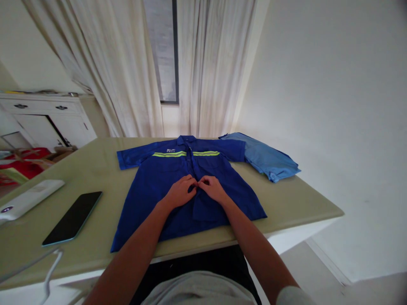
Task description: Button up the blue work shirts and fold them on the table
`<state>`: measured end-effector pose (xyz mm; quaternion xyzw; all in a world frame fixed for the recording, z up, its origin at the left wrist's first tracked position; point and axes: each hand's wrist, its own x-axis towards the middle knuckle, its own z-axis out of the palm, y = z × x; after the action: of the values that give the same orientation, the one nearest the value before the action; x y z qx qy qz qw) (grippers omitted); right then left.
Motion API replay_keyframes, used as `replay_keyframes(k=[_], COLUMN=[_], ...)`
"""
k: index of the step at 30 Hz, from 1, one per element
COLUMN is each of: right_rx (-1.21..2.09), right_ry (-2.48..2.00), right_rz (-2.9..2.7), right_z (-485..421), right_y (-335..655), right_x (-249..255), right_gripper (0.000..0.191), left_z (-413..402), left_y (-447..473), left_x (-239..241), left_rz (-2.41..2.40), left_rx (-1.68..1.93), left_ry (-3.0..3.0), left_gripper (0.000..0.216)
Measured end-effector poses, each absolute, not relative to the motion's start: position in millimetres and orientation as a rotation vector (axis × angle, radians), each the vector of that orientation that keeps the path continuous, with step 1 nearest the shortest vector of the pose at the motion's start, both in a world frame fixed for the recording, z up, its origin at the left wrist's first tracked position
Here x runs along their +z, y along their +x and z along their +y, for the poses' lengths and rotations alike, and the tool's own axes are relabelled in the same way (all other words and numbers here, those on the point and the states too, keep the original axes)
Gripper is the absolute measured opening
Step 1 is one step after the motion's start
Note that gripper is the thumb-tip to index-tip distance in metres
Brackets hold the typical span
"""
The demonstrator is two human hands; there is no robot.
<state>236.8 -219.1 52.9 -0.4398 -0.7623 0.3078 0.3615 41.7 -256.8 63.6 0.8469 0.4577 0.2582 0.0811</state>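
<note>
A dark blue work shirt (159, 186) with a yellow-green reflective stripe lies flat, front up, on the pale green table (295, 203). My left hand (180, 191) and my right hand (212, 188) meet at the shirt's front placket, at mid-chest. The fingers of both pinch the cloth edges there, fingertips nearly touching. The lower front of the shirt gapes slightly below my hands. A lighter blue garment (270, 160) lies folded under the shirt's right sleeve.
A black phone (73, 217) lies face up at the table's left, beside a white remote control (28, 197). A white cable (51, 267) runs along the near left edge. A white cabinet (47, 116) and curtains (210, 67) stand behind.
</note>
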Motion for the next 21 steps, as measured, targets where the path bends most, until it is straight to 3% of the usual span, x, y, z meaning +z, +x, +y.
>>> replay_keyframes(k=[6,9,15,21], right_rx=[0.84,0.907,1.019,0.962], right_ry=[-1.026,-0.961,-0.891,-0.942], right_rz=[-1.819,-1.805,-1.766,-1.759], right_z=[-219,-217,-219,-222], right_y=[237,238,234,234], right_x=[54,52,49,54], right_gripper=[0.021,0.015,0.041,0.019], left_z=[-244,-241,-246,-247], left_y=[32,27,31,36], left_x=[59,52,32,29], left_rz=[1.442,1.522,1.774,1.861], left_rx=[0.784,0.789,0.439,0.193], left_ry=[2.287,2.345,2.496,2.399], left_gripper=[0.027,0.03,0.057,0.067])
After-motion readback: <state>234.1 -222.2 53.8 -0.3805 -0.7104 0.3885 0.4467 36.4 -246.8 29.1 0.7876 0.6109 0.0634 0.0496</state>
